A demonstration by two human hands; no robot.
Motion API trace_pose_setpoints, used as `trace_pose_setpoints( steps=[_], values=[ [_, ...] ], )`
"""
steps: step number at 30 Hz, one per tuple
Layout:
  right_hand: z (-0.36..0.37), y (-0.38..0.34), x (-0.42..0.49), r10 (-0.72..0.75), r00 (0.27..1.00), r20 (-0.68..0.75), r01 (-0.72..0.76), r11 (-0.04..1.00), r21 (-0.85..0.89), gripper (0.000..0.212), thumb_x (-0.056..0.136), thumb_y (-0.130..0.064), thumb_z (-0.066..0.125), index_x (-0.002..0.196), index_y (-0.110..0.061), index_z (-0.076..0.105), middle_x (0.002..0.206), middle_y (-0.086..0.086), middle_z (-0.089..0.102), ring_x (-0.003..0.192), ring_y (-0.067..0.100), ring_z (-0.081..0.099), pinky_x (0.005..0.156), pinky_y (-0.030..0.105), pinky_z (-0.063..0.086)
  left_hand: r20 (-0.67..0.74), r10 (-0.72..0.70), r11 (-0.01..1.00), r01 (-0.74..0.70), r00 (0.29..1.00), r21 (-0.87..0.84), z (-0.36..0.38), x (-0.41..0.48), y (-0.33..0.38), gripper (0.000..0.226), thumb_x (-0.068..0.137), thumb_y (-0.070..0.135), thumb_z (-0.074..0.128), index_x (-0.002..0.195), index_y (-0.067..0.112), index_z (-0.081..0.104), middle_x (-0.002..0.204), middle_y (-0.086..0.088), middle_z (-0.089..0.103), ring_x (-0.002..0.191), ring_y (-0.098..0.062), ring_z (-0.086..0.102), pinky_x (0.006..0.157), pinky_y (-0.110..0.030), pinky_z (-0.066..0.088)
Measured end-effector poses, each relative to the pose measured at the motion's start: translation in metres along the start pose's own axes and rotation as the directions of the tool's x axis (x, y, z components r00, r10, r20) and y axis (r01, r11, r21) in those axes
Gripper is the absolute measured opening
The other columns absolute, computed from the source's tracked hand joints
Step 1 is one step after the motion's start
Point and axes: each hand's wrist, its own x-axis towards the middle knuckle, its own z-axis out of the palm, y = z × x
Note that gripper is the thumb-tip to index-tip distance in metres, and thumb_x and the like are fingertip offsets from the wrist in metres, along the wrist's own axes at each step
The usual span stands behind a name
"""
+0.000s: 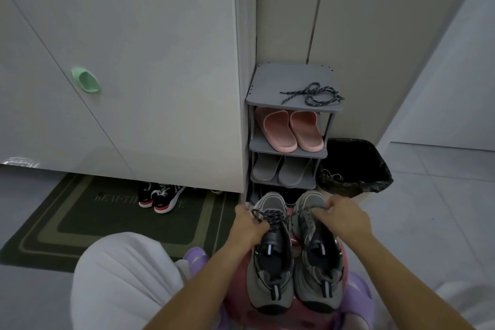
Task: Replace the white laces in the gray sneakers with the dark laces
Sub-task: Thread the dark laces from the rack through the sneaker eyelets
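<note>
Two gray sneakers stand side by side on a pink stool (235, 300) in front of me, toes pointing away. The left sneaker (270, 276) carries a dark speckled lace (272, 215) tied in a bow. My left hand (247, 228) rests against that sneaker's left side, fingers curled by the bow. My right hand (344, 218) pinches something at the eyelets of the right sneaker (317, 262), whose lacing I cannot make out. A second dark speckled lace (313, 94) lies loose on top of the gray shoe rack (270, 83).
The rack holds pink slippers (292, 130) and gray slippers (281, 171). A black-lined bin (356, 166) stands to its right with pale lace-like cord inside. A white cabinet (120, 61) fills the left, a dark doormat (107, 217) and black-red shoes (158, 197) below it.
</note>
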Motion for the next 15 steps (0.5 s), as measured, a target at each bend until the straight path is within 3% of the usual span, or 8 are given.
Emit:
trace_pose_setpoints(
  steps=[3, 5, 8, 10, 15],
  values=[
    [0.014, -0.024, -0.008, -0.294, 0.945, -0.144, 0.285, 0.955, -0.077, 0.026, 0.085, -0.044, 0.059, 0.103, -0.026, 0.063, 0.106, 0.001, 0.06, 0.102, 0.021, 0.058, 0.086, 0.031, 0.042, 0.024, 0.004, 1.0, -0.004, 1.0, -0.029, -0.001, 0.0, 0.002, 0.074, 0.084, 0.006, 0.064, 0.142, 0.007, 0.019, 0.102, -0.015, 0.063, 0.087, -0.018, 0.057, 0.081, -0.027, 0.045],
    [0.027, -0.041, -0.013, -0.44, 0.896, -0.058, 0.429, 0.892, -0.142, 0.026, 0.089, -0.041, 0.055, 0.11, -0.028, 0.064, 0.112, 0.0, 0.054, 0.108, 0.019, 0.053, 0.091, 0.031, 0.039, 0.041, 0.019, 1.0, -0.019, 0.999, -0.009, -0.002, 0.0, 0.003, 0.069, 0.083, 0.005, 0.062, 0.141, 0.011, 0.027, 0.112, -0.018, 0.064, 0.091, -0.023, 0.061, 0.082, -0.029, 0.046],
    [0.042, -0.058, -0.015, -0.45, 0.889, 0.09, 0.457, 0.849, -0.266, 0.031, 0.093, -0.038, 0.049, 0.119, -0.026, 0.06, 0.118, 0.003, 0.047, 0.115, 0.022, 0.046, 0.096, 0.034, 0.035, 0.058, 0.029, 0.999, -0.032, 0.998, 0.041, -0.003, -0.002, 0.007, 0.058, 0.079, 0.01, 0.063, 0.133, 0.013, 0.042, 0.102, -0.012, 0.066, 0.09, -0.026, 0.064, 0.084, -0.034, 0.05],
    [0.044, -0.063, -0.015, -0.435, 0.893, 0.117, 0.448, 0.833, -0.325, 0.03, 0.092, -0.036, 0.05, 0.116, -0.022, 0.06, 0.118, 0.005, 0.047, 0.114, 0.024, 0.046, 0.096, 0.035, 0.036, 0.055, 0.012, 0.998, -0.015, 0.998, 0.054, -0.004, -0.001, 0.006, 0.059, 0.075, 0.016, 0.064, 0.13, 0.013, 0.045, 0.096, -0.007, 0.064, 0.088, -0.025, 0.063, 0.085, -0.036, 0.05],
    [0.039, -0.061, -0.012, -0.453, 0.885, 0.106, 0.459, 0.815, -0.353, 0.024, 0.092, -0.028, 0.047, 0.109, -0.02, 0.063, 0.115, 0.004, 0.05, 0.11, 0.024, 0.048, 0.092, 0.034, 0.035, 0.053, 0.016, 0.999, -0.017, 0.998, 0.033, -0.005, 0.0, 0.003, 0.051, 0.082, 0.008, 0.061, 0.13, 0.012, 0.045, 0.091, -0.006, 0.061, 0.082, -0.02, 0.058, 0.078, -0.031, 0.048]
  ],
)
